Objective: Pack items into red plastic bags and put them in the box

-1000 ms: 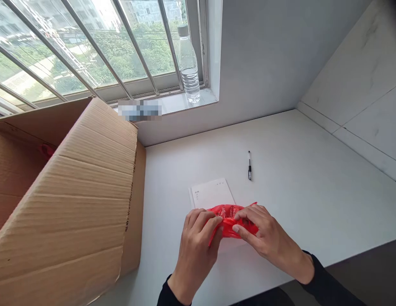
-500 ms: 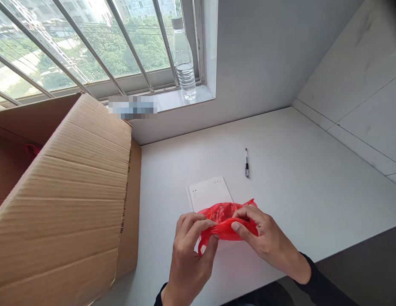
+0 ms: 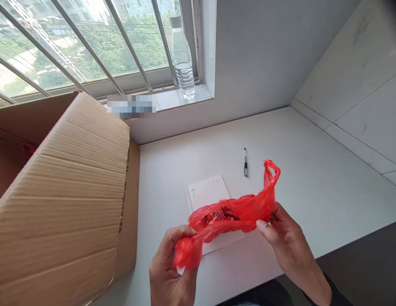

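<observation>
A thin red plastic bag (image 3: 249, 210) is stretched between my two hands above a white notebook (image 3: 207, 191). My left hand (image 3: 174, 263) pinches its left end, where the plastic bunches up. On the right side, my right hand (image 3: 285, 238) grips the bag between thumb and fingers, and a loop handle sticks up above it. Through the gap in the middle, small red printed packets (image 3: 220, 216) show inside; how many cannot be made out. The notebook has small handwriting near its top edge, and the bag covers part of it.
A large open cardboard box (image 3: 73, 191) stands on the left, with something red inside. A black-and-clear pen (image 3: 245, 162) lies on the white table (image 3: 312, 170) beyond the notebook. A water bottle (image 3: 184, 63) stands on the windowsill beside a blurred patch.
My hands have moved apart, my left one leftward and down, my right one rightward. The bag has opened out between them, exposing the packets and a handle.
</observation>
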`<state>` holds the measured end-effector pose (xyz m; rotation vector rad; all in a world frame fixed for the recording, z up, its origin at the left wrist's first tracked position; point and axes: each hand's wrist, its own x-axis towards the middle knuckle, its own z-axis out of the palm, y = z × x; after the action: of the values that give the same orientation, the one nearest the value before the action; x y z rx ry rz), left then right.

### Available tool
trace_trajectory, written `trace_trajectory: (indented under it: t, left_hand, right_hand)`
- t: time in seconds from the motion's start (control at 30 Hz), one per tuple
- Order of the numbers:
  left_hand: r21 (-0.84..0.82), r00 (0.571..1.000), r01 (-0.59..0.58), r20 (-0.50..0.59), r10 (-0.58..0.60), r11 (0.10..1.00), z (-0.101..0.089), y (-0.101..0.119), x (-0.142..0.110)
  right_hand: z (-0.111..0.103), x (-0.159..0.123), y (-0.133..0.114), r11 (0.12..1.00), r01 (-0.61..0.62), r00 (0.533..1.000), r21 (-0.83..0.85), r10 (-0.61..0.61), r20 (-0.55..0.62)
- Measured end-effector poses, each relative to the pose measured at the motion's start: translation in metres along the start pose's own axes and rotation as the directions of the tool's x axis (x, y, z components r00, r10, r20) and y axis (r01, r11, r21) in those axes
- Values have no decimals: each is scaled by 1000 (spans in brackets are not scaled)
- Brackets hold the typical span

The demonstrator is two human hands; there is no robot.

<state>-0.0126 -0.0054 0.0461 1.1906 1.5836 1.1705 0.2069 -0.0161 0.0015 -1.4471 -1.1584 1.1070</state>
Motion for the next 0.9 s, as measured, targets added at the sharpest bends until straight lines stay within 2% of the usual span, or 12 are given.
trace_trajectory:
  t: [0.1, 0.17, 0.23, 0.27, 0.33, 0.4, 0.47, 0.6, 0.7, 0.8, 0.87, 0.9]
  left_hand:
    - [44, 999, 50, -22, -49, 998, 3, 10, -2]
    - [30, 998, 62, -16, -61, 998, 6, 11, -2]
    - [-19, 998, 51, -21, -51, 999, 9, 11, -1]
    - [-45, 999, 30, -25, -31, 999, 11, 11, -2]
    - [-68, 999, -40, -30, 38, 997, 12, 10, -3]
    - [-48, 997, -80, -15, 79, 996, 12, 9, -5]
    - [-30, 999, -48, 8, 48, 998, 11, 5, -8]
    - [-101, 997, 79, 6, -79, 992, 8, -1, -16]
    - [-412, 970, 240, 122, -208, 879, 7, -2, -19]
    - [-614, 924, 382, 271, -271, 691, 7, -4, -16]
    - [-606, 923, 385, 243, -299, 695, 7, -6, -13]
    - [-580, 927, 375, 219, -305, 723, 7, -8, -11]
  right_hand:
    - [3, -15, -9, 979, 144, 970, -144, -168, -173]
    - [10, -28, -21, 926, 328, 867, -188, -374, -330]
    - [19, -37, -36, 848, 480, 777, -223, -530, -340]
    - [24, -38, -44, 813, 522, 769, -256, -579, -271]
    - [31, -32, -55, 741, 583, 784, -334, -621, -8]
    - [36, -19, -54, 675, 614, 787, -409, -559, 260]
    - [38, -5, -41, 611, 601, 799, -516, -437, 413]
    - [31, 3, -4, 448, 529, 848, -721, -326, 419]
    - [15, 1, 10, 423, 536, 841, -731, -345, 418]
    - [7, 6, 16, 377, 641, 763, -669, -415, 496]
    - [10, 10, 17, 360, 718, 693, -596, -454, 560]
    - [13, 12, 16, 370, 729, 682, -575, -454, 573]
